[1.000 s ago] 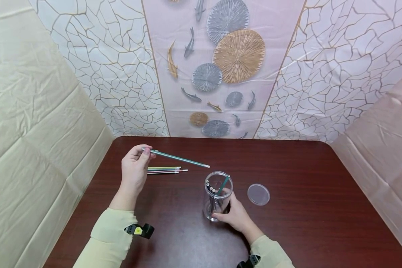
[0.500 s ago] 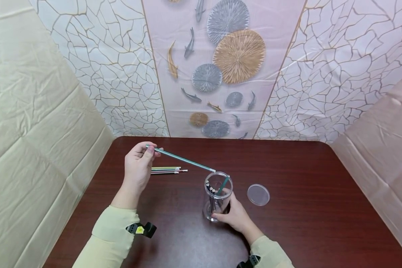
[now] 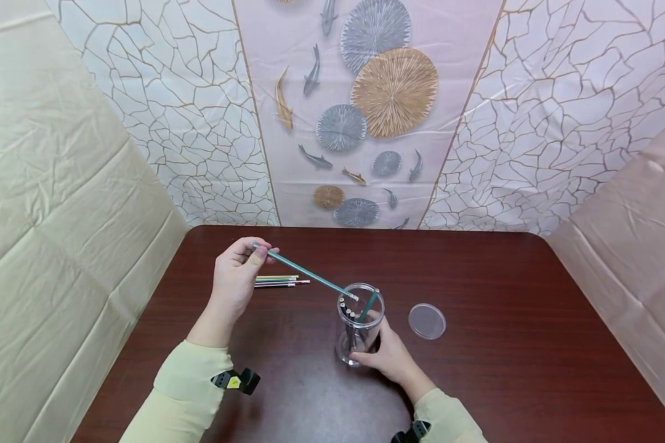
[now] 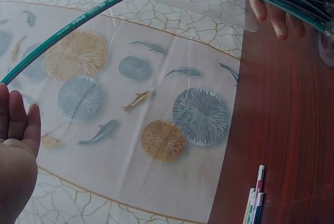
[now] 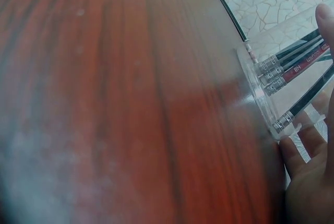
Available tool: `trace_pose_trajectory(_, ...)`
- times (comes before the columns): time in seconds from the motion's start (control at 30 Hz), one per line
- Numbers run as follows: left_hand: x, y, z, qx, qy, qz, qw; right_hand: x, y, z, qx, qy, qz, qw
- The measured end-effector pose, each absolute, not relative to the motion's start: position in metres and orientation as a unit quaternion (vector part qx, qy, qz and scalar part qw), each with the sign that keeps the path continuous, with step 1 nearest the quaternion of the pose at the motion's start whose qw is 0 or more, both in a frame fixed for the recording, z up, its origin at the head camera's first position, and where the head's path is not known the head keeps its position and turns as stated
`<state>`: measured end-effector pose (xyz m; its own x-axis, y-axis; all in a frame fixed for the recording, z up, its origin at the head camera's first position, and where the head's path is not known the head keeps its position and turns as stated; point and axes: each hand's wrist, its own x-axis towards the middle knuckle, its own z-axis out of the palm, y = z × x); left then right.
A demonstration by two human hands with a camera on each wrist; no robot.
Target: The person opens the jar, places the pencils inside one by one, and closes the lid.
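A teal pencil (image 3: 305, 271) slants down to the right, its upper end pinched between the thumb and fingers of my left hand (image 3: 235, 274). Its eraser end reaches over the mouth of a clear jar (image 3: 361, 354); the left wrist view shows that end at the jar's rim. My right hand (image 3: 390, 354) grips the jar low on its right side as it stands upright on the table. Several pencils (image 5: 308, 67) stand inside, eraser ends at the bottom in the right wrist view. One teal pencil (image 3: 369, 306) among them leans right against the rim.
Several more pencils (image 3: 277, 282) lie side by side on the dark red-brown table (image 3: 510, 344), partly behind my left hand. A round clear lid (image 3: 427, 321) lies flat to the right of the jar. Patterned cloth (image 3: 388, 147) hangs behind the table's back edge.
My left hand has moved right with the teal pencil, bringing its eraser end from left of the jar to inside the rim. My right hand and the jar stay in place.
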<state>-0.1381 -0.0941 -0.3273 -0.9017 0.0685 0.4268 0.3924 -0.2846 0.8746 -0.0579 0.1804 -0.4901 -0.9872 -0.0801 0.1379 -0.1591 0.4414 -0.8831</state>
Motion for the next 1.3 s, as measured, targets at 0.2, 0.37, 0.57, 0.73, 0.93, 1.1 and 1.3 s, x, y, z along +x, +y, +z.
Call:
trace_pose_trajectory(0.2, -0.135, -0.09, -0.325, -0.191, -0.655, -0.724, 0.106, -0.058, 0.18, -0.49, 0.07, -0.851, 0.519, 0.038)
trace_pose_trajectory(0.37, -0.133, -0.083, -0.326, -0.199, -0.715, -0.661, 0.114, -0.057, 0.18, -0.49, 0.071, -0.85, 0.52, 0.039)
trace_pose_trajectory(0.57, -0.129, -0.078, -0.331, -0.216, -0.757, -0.606, 0.111, -0.057, 0.181, -0.49, 0.079, -0.848, 0.523, 0.039)
trace_pose_trajectory(0.73, -0.128, -0.075, -0.332, -0.236, -0.767, -0.589, 0.094, -0.057, 0.181, -0.49, 0.079, -0.85, 0.519, 0.045)
trace_pose_trajectory(0.93, -0.126, -0.071, -0.333, -0.252, -0.771, -0.579, 0.077, -0.056, 0.18, -0.49, 0.073, -0.855, 0.511, 0.045)
trace_pose_trajectory(1.1, -0.126, -0.066, -0.336, -0.263, -0.767, -0.582, 0.063, -0.055, 0.18, -0.489, 0.069, -0.854, 0.513, 0.045)
trace_pose_trajectory(1.3, -0.124, -0.059, -0.337, -0.289, -0.78, -0.549, 0.082, -0.056, 0.18, -0.49, 0.066, -0.858, 0.508, 0.051)
